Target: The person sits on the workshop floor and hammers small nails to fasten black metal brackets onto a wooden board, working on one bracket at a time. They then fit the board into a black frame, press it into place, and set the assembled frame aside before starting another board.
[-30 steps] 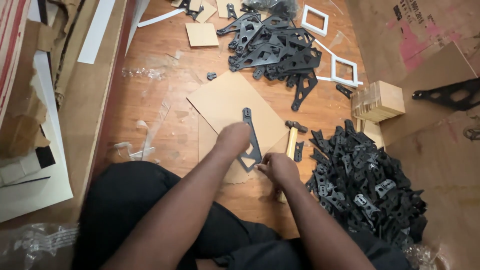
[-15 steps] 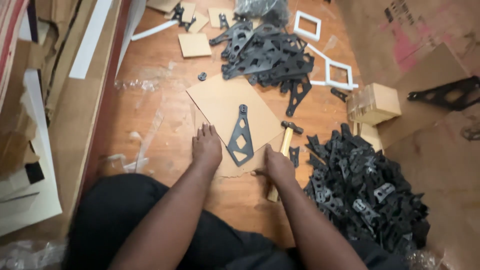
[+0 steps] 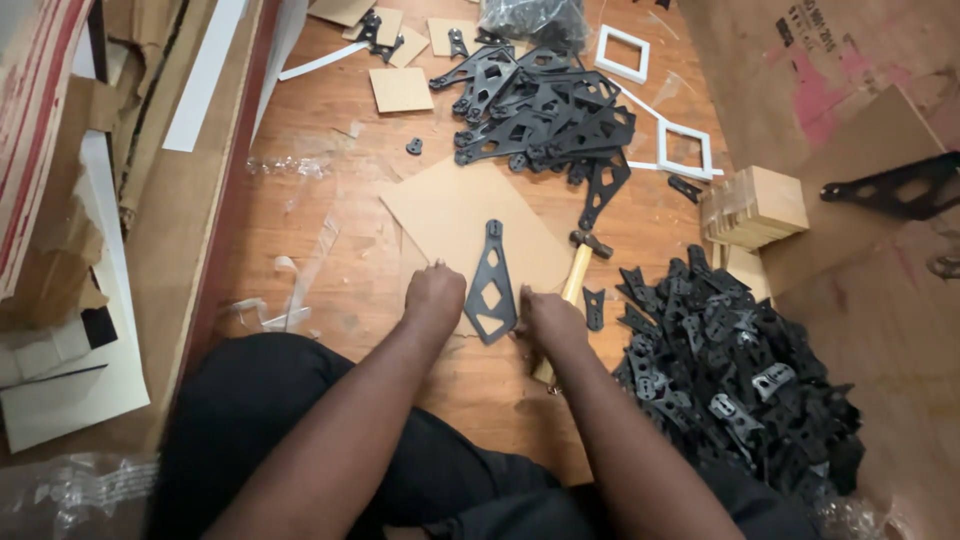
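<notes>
A flat black triangular bracket (image 3: 492, 285) lies on a tan cardboard sheet (image 3: 455, 205) on the wooden floor. My left hand (image 3: 435, 298) rests with curled fingers against the bracket's lower left corner. On the other side, my right hand (image 3: 553, 322) pinches the lower right corner. That hand lies over the wooden handle of a hammer (image 3: 575, 275), whose head points away from me.
A heap of small black parts (image 3: 730, 370) lies to the right and a pile of black brackets (image 3: 540, 110) further ahead. White square frames (image 3: 684, 150), a stack of wooden blocks (image 3: 755, 205), a small black piece (image 3: 594, 308) and cardboard boxes surround them. My dark-clothed legs fill the bottom.
My left hand held the bracket, then lay flat beside it, and now curls at its lower corner. The bracket lies flat on the cardboard. My right hand has stayed over the hammer handle.
</notes>
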